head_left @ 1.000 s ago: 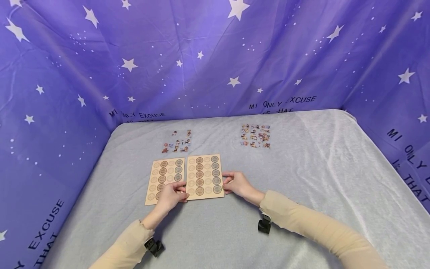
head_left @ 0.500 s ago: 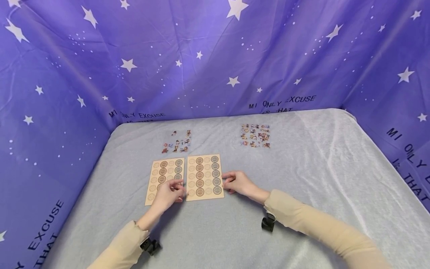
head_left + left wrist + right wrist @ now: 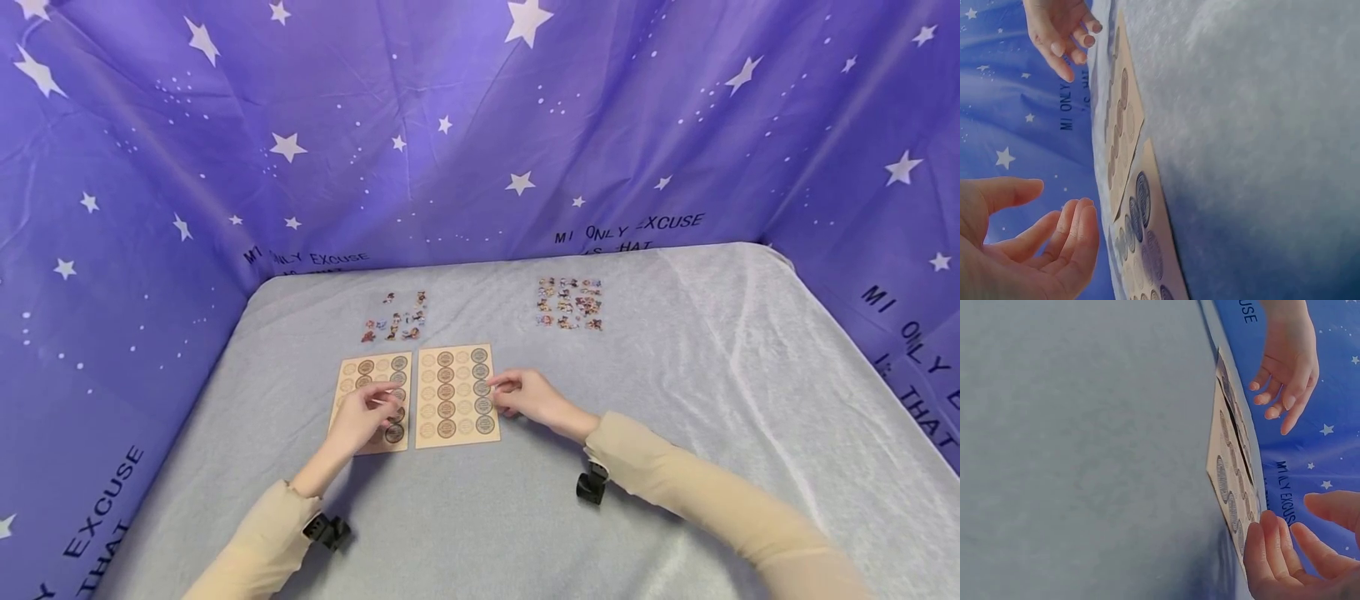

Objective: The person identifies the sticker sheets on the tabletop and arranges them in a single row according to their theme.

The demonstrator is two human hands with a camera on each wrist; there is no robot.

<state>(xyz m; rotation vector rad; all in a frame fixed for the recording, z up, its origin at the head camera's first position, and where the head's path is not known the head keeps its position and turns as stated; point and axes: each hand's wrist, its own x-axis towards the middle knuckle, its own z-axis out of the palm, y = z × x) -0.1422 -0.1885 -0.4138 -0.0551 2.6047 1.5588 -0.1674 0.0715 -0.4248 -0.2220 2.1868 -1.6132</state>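
Two tan sheets printed with rows of round seal-like stickers lie side by side on the grey cloth, a narrow gap between them. Over the left sheet (image 3: 382,367) hovers my left hand (image 3: 360,417), covering its lower middle. In the left wrist view this hand (image 3: 1041,250) has loosely bent fingers, thumb apart, and nothing in its grasp. My right hand (image 3: 531,395) is at the right edge of the right sheet (image 3: 455,396), fingertips overlapping that edge in the head view. The right wrist view shows its relaxed fingers (image 3: 1277,550) spread from the thumb, holding nothing.
Farther back lie two clear sheets of small colourful cartoon figures, a sparser left one (image 3: 396,327) and a fuller right one (image 3: 567,305). A purple starry curtain (image 3: 480,125) stands along the cloth-covered table's (image 3: 675,367) back and sides.
My left hand has let go of the right sheet's lower left corner and moved left over the left sheet. My right hand has come off the right edge and shifted slightly up.
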